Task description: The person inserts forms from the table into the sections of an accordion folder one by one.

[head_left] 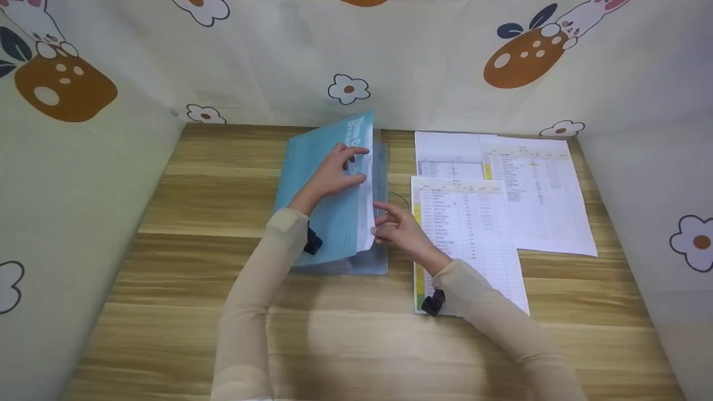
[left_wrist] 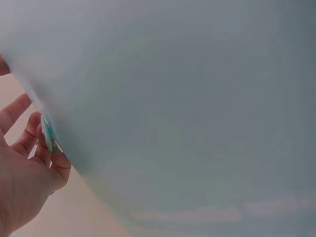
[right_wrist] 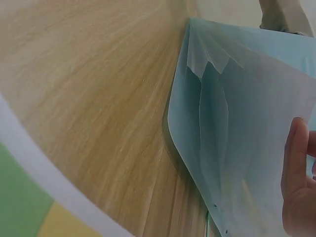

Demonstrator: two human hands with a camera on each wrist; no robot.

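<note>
A blue plastic expanding file folder [head_left: 328, 206] lies on the table with its front side lifted and tilted. The left hand [head_left: 334, 172] is over the blue cover, its thumb and index finger spread apart, fingertips touching near the right edge. Lower on that edge, the right hand [head_left: 398, 225] holds the folder's side between thumb and fingers. In the left wrist view the cover [left_wrist: 187, 118] fills most of the picture, and the right hand [left_wrist: 29, 173] pinches a small teal piece at its edge. Translucent pleats [right_wrist: 212, 118] of the folder show in the right wrist view.
Printed table sheets [head_left: 473, 239] lie under the right forearm, overlapping another printed sheet [head_left: 546, 211] and a paler paper [head_left: 445, 147] behind. A thin green cord [head_left: 400, 195] loops beside the folder. Patterned cloth [head_left: 278, 55] hangs around the wooden table [head_left: 189, 267].
</note>
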